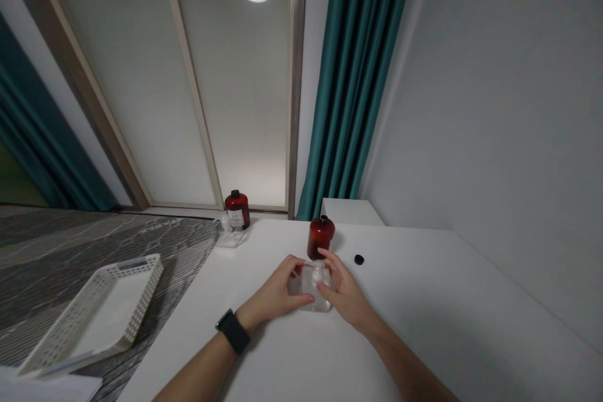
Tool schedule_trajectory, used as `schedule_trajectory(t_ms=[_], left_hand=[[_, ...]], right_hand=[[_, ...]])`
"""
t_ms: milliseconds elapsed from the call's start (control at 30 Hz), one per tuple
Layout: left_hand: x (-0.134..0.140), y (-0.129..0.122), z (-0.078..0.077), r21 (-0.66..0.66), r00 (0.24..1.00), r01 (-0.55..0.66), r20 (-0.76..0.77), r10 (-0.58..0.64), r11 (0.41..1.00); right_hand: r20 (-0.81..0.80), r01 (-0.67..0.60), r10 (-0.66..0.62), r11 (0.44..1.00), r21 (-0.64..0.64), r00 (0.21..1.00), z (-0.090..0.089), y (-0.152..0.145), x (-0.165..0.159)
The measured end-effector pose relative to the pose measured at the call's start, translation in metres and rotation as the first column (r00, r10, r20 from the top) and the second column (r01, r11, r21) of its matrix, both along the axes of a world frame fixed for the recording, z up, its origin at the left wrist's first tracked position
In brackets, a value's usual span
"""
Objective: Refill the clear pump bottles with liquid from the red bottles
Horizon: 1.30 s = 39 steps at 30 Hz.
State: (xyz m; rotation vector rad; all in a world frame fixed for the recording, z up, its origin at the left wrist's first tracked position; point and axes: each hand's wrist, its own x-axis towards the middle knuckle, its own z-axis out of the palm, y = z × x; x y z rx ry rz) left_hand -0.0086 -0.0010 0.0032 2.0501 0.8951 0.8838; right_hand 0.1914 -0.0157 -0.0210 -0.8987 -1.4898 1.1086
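On the white table in front of me is a small clear plastic pouch (307,282) with a cloudy, rounded part near its top. My left hand (281,289) is curled around the pouch's left side, the thumb across its lower part. From the right, my right hand (345,294) grips it, its thumb pressing near the cloudy part. Just beyond my fingers stands a dark red bottle (321,236), upright, with its neck uncapped; my right fingertips overlap its lower edge in view. A small round black cap (358,259) lies to the right of this bottle.
A second red bottle (237,210) with a white label and black cap stands at the table's far left corner. Beside it lies another clear plastic item (230,239). A white perforated basket (144,301) sits left of the table (424,326). Teal curtains hang behind.
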Motion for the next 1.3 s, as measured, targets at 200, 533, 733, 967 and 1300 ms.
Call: schedule_trajectory(t_ms=[200, 533, 733, 967, 1300], left_hand=[[-0.001, 0.001, -0.001, 0.005, 1.000, 0.020, 0.014, -0.020, 1.000], [-0.001, 0.001, -0.002, -0.016, 1.000, 0.021, 0.022, -0.021, 1.000], [-0.002, 0.002, -0.005, -0.023, 0.999, 0.027, 0.028, -0.026, 0.999], [0.002, -0.002, -0.006, -0.024, 0.998, -0.052, 0.040, 0.053, 0.998], [-0.002, 0.003, -0.005, -0.054, 0.999, 0.007, 0.038, -0.005, 0.999]], right_hand=[[-0.039, -0.067, 0.066, 0.997, -0.024, 0.997, -0.001, -0.001, 0.002], [-0.035, -0.057, 0.055, 0.996, -0.069, 0.998, 0.003, -0.002, 0.001], [-0.022, -0.086, 0.085, 0.994, -0.074, 0.996, 0.008, -0.003, 0.003], [0.053, 0.062, -0.062, 0.998, 0.008, 0.997, -0.002, -0.005, -0.005], [0.213, 0.036, -0.051, 0.997, 0.074, 0.976, -0.001, 0.000, 0.003]])
